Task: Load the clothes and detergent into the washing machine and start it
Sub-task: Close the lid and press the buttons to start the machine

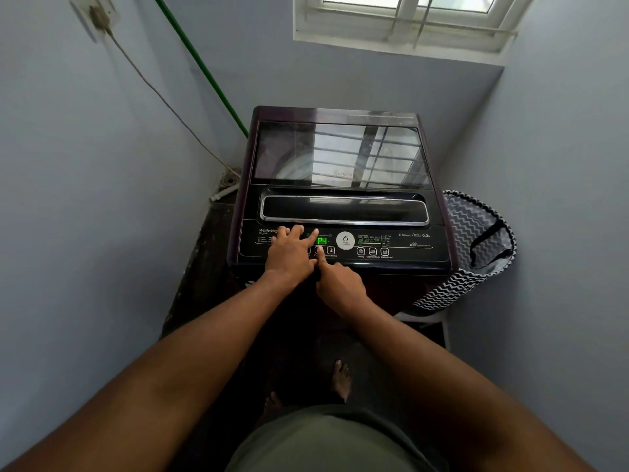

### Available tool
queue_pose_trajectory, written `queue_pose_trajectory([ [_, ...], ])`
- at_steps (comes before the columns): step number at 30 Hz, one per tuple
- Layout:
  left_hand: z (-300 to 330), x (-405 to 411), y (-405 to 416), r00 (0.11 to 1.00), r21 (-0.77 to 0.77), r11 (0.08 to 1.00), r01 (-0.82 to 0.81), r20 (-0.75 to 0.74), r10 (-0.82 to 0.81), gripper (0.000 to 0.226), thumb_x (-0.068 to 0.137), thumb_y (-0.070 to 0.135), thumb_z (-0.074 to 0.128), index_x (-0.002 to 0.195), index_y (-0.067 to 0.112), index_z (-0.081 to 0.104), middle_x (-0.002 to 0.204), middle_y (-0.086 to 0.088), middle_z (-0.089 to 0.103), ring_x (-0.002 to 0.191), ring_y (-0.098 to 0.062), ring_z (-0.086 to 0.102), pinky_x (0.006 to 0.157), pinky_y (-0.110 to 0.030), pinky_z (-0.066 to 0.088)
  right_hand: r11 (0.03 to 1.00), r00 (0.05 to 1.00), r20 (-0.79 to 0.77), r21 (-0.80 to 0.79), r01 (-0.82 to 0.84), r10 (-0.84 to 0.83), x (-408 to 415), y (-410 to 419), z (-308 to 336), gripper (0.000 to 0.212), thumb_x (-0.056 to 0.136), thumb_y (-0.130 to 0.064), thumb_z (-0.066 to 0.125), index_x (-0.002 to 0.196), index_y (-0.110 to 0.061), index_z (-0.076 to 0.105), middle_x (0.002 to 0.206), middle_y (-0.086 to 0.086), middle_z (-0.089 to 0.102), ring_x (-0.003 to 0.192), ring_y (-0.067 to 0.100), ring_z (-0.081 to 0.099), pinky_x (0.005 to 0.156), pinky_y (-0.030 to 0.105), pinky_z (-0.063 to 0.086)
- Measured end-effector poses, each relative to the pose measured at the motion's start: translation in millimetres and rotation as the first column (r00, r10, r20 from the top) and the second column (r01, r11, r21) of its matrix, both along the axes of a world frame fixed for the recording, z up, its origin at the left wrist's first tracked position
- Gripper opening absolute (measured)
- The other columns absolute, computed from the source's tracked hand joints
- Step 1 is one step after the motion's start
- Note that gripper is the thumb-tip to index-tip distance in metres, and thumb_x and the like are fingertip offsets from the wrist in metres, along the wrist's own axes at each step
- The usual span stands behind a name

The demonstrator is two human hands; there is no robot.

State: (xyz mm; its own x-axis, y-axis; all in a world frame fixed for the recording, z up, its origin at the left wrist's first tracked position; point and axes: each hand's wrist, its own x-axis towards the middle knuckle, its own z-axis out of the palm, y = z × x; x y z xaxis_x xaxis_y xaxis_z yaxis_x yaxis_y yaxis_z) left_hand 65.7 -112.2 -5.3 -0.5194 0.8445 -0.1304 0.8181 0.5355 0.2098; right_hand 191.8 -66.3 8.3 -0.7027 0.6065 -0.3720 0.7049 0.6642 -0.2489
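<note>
I have the washing machine (340, 189) square in front of me, wedged between the walls with its glass lid (337, 155) down, so by my reckoning loading is done and I'm at the program-and-start stage. My left hand (289, 253) lies flat on the control panel (401, 250), fingers straight and spread, holding nothing. My right hand (340, 287) is curled with only the forefinger out, its tip on a button just below the green display (322, 240) reading P4 — the one left of the key marked Start/Pause (331, 251). To do this well I'd press once, firmly, watch the display, then shift right to Start/Pause — not brushing anything with the resting left hand. The zigzag laundry bag (476, 240) stands just beside the machine.
</note>
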Motion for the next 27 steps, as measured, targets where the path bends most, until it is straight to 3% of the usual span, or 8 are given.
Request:
queue_pose_trajectory([
  [3,10,11,9,0.995,-0.008,0.998,0.058,-0.082,-0.058,0.071,0.089,0.051,0.062,0.152,0.033,0.032,0.151,-0.005,0.037,0.135,-0.030,0.034,0.112,-0.050,0.035,1.000,0.999,-0.025,0.003,0.024,-0.024,13,10,8,0.074,0.095,-0.023,0.048,0.158,-0.030,0.010,0.118,0.017,0.061,0.107,0.037,0.061,0.081,0.043,0.048],
  [8,-2,11,4,0.991,0.043,0.993,0.107,-0.090,-0.103,0.077,0.088,0.043,0.065,0.152,0.013,0.032,0.155,-0.007,0.034,0.143,-0.026,0.029,0.120,-0.039,0.025,0.998,0.998,-0.066,0.059,0.006,-0.002,7,19,18,0.055,0.096,-0.027,0.046,0.150,-0.029,0.036,0.118,0.016,0.063,0.107,0.038,0.062,0.080,0.043,0.048],
  [11,-1,15,11,0.980,0.081,0.978,0.194,-0.058,-0.190,0.077,0.088,0.034,0.064,0.152,0.010,0.030,0.157,-0.006,0.032,0.146,-0.021,0.026,0.122,-0.034,0.019,0.997,0.999,-0.038,0.079,0.016,-0.013,11,31,23,0.052,0.095,-0.026,0.048,0.147,-0.026,0.042,0.117,0.015,0.063,0.107,0.037,0.062,0.082,0.043,0.049],
  [17,-3,20,17,0.982,0.105,0.977,0.187,-0.033,-0.185,0.079,0.088,0.043,0.065,0.152,0.012,0.032,0.156,-0.003,0.034,0.144,-0.020,0.028,0.120,-0.036,0.027,1.000,1.000,0.003,0.025,0.000,0.000,16,39,27,0.047,0.096,-0.027,0.048,0.143,-0.027,0.046,0.118,0.015,0.062,0.109,0.035,0.061,0.086,0.043,0.049],
  [21,-7,14,16,0.980,0.119,0.972,0.201,-0.033,-0.198,0.079,0.086,0.046,0.068,0.151,0.015,0.036,0.154,0.000,0.038,0.141,-0.020,0.031,0.117,-0.037,0.031,1.000,1.000,0.010,-0.009,-0.001,0.001,3,44,25,0.034,0.096,-0.032,0.053,0.124,-0.014,0.060,0.114,0.013,0.063,0.103,0.033,0.062,0.080,0.040,0.049],
  [24,-7,12,19,0.983,0.144,0.972,0.183,-0.006,-0.184,0.074,0.084,0.040,0.070,0.148,0.015,0.042,0.150,0.000,0.045,0.136,-0.021,0.037,0.114,-0.037,0.035,0.996,0.999,-0.002,-0.086,-0.037,0.037,-5,46,24,0.032,0.095,-0.033,0.055,0.111,-0.006,0.060,0.110,0.016,0.063,0.097,0.034,0.062,0.080,0.041,0.050],
  [27,-11,10,17,0.980,0.166,0.966,0.198,-0.011,-0.199,0.067,0.084,0.028,0.066,0.146,0.015,0.044,0.147,-0.002,0.048,0.126,-0.023,0.045,0.108,-0.038,0.040,0.979,0.992,-0.002,-0.163,-0.121,0.123,-13,45,25,0.029,0.096,-0.023,0.051,0.114,-0.001,0.060,0.112,0.021,0.063,0.096,0.036,0.062,0.083,0.044,0.052],
])
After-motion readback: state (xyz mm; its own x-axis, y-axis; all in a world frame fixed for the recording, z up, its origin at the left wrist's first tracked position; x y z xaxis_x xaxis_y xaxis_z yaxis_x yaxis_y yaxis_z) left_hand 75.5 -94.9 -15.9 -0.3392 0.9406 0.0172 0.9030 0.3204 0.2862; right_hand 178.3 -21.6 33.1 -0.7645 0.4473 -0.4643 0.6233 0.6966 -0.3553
